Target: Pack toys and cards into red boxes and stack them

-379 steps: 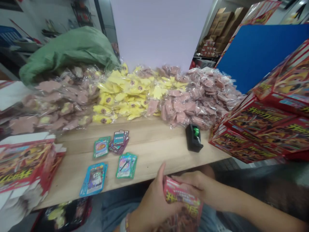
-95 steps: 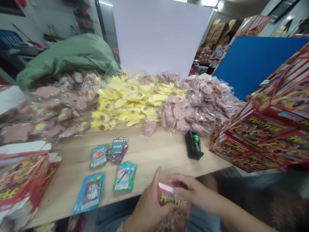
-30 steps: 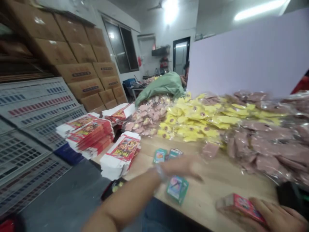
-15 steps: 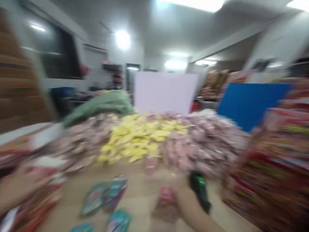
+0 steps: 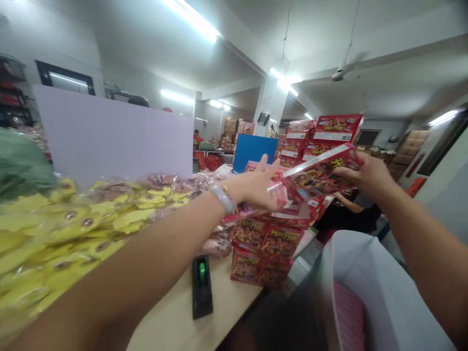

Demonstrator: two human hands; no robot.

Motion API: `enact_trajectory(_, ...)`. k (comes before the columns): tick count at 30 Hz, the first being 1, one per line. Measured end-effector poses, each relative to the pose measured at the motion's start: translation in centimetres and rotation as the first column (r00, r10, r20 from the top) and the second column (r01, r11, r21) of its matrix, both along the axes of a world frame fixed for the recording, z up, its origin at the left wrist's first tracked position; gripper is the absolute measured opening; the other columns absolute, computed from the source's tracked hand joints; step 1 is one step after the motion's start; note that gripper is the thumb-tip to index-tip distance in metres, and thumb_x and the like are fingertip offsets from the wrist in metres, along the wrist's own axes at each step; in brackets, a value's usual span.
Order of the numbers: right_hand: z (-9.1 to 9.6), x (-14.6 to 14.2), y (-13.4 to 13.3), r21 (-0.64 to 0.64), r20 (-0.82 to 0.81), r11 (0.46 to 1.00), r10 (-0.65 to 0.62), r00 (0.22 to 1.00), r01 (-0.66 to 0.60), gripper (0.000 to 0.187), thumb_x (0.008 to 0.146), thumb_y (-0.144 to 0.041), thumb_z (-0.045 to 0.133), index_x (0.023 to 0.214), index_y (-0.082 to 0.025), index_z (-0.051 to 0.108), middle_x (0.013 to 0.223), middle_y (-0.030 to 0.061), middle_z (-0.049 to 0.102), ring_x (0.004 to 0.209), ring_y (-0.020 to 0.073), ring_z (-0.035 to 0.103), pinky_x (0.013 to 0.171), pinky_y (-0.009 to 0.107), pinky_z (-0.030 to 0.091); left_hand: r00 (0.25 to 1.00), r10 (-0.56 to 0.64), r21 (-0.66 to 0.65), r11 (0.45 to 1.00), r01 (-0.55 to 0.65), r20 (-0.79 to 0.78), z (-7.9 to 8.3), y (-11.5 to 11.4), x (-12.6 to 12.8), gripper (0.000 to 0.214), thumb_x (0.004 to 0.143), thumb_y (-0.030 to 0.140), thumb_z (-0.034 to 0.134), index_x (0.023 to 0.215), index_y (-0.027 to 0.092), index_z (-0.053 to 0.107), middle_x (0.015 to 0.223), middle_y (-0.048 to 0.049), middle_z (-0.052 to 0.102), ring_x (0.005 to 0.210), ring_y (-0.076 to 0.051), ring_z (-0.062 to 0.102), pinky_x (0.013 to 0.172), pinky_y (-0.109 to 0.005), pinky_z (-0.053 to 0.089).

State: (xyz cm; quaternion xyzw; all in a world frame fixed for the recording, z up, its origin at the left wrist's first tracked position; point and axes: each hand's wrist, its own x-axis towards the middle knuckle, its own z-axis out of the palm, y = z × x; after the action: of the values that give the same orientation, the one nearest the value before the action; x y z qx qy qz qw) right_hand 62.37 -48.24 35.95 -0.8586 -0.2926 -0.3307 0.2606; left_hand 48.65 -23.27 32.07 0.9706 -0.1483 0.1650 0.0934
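Both my arms reach out to the right over the stacked red printed boxes point(image 5: 265, 243). My left hand point(image 5: 258, 187) and my right hand point(image 5: 365, 173) hold a red box point(image 5: 320, 173) between them, one at each end, tilted above the top of the stack. The left fingers are curled under its near end, the right fingers wrapped round its far end. A light band sits on my left wrist.
A black tape dispenser point(image 5: 202, 285) with a green roll lies on the wooden table point(image 5: 171, 321). Yellow bagged toys point(image 5: 54, 234) and pink ones pile up at the left. A white bag point(image 5: 369, 292) stands at the lower right. A person's arm point(image 5: 347, 202) shows behind the boxes.
My view has swung from the table up and to the right. Both hands have lifted the red box from near the table's edge to the stack of boxes.
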Motion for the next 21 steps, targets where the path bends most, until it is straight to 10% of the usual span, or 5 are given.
enact_trajectory(8, -1.0, 4.1, 0.0, -0.086, -0.173, 0.976, 0.184, 0.968, -0.201, 0.035, 0.067, -0.037, 0.067, 0.092, -0.013, 0.061, 0.08, 0.0055, 0.065, 0.068, 0.0142, 0.056, 0.065, 0.025, 0.039, 0.98, 0.109, 0.05, 0.994, -0.102, -0.164, 1.0, 2.8, 1.8, 0.114, 0.052, 0.047, 0.066, 0.14, 0.011, 0.003, 0.147, -0.0166, 0.006, 0.126, -0.033, 0.03, 0.102, -0.037, 0.029)
enact_trajectory(21, 1.5, -0.9, 1.4, -0.148, 0.06, 0.978, 0.156, 0.986, -0.146, 0.067, 0.045, -0.075, 0.055, 0.081, -0.018, 0.061, 0.068, 0.0043, 0.064, 0.059, 0.0147, 0.054, 0.057, 0.027, 0.038, 0.804, -0.297, -0.513, 0.858, -0.012, -0.515, 5.0, 6.4, 2.6, 0.067, 0.061, 0.033, 0.068, 0.124, 0.026, 0.047, 0.109, -0.0029, 0.063, 0.09, -0.02, 0.062, 0.075, -0.031, 0.049)
